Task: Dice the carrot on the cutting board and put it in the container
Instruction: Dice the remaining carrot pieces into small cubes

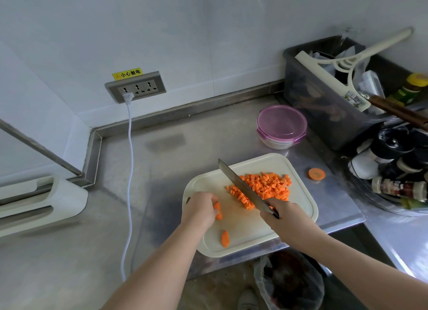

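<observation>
Pinching a short carrot stub [217, 211] with the left hand [200, 207], fingers curled down round it on the cutting board [234, 247], near the board's left edge. Gripping the knife [240, 187] by the handle with the right hand [281, 213], fist closed round it, blade slanting away over the left fringe of the diced pile [266, 185]; hard to tell whether touching the board or raised off it. Probably late in the dicing, with only the stub and one loose wedge [225, 239] near the front rim left to cut. Main hazard: a nicked fingertip, from so little stub to hold and a rounded side apt to roll under the edge; best countered by tucking the fingertips back and laying a flat face down. Next: cubes scattered onto the desk [162, 170] by a careless sweep of the blade, given the pile close to the right rim; one round slice [316, 173] off the board already, just beside its far right corner. Further out: the container [281, 124] behind the board with its purple lid on, so nowhere for the dice without first freeing a hand to open it. Lastly, the board's front edge at or over the desk's lip, above a bin bag [289, 284]; with a hard press there, possibly a tipped board.
</observation>
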`<state>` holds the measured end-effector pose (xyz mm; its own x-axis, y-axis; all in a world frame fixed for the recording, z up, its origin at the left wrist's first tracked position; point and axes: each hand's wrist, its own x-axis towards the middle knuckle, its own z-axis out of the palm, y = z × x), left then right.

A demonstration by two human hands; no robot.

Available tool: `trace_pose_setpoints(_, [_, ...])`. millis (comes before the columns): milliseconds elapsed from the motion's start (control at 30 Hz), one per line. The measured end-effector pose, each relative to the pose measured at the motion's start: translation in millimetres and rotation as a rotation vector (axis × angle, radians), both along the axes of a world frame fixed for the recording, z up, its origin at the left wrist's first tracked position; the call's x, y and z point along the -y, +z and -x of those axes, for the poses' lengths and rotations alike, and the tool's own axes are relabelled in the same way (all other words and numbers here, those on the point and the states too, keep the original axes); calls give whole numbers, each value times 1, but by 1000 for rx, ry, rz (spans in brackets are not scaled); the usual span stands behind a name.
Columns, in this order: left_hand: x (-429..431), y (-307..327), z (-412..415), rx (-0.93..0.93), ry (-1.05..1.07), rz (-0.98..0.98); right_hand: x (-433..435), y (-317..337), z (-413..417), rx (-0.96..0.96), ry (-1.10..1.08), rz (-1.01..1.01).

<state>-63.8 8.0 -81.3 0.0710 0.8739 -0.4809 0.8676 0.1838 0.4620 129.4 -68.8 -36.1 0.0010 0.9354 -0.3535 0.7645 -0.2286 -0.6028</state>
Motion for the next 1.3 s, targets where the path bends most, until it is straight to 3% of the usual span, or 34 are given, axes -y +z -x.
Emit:
trace_pose_setpoints(200, [-9,12,33,-31,0,-195,0,2,5,0,38,-10])
trace_pose_setpoints(400, [-7,11,69,-154,-302,-47,0,3,9,-16,51,6])
trace_pose_setpoints(733, [-3,-3,57,-218,-409,-129,3,1,7,-72,22,31])
trace_pose_setpoints(900, [-4,-1,54,-52,-205,-121,5,-2,5,-50,15,21])
trace_pose_setpoints(1133, [3,5,29,414,293,242,5,-1,5,-11,27,18])
trace_pose_setpoints(1300, [3,2,5,285,154,174,5,0,5,-15,28,30])
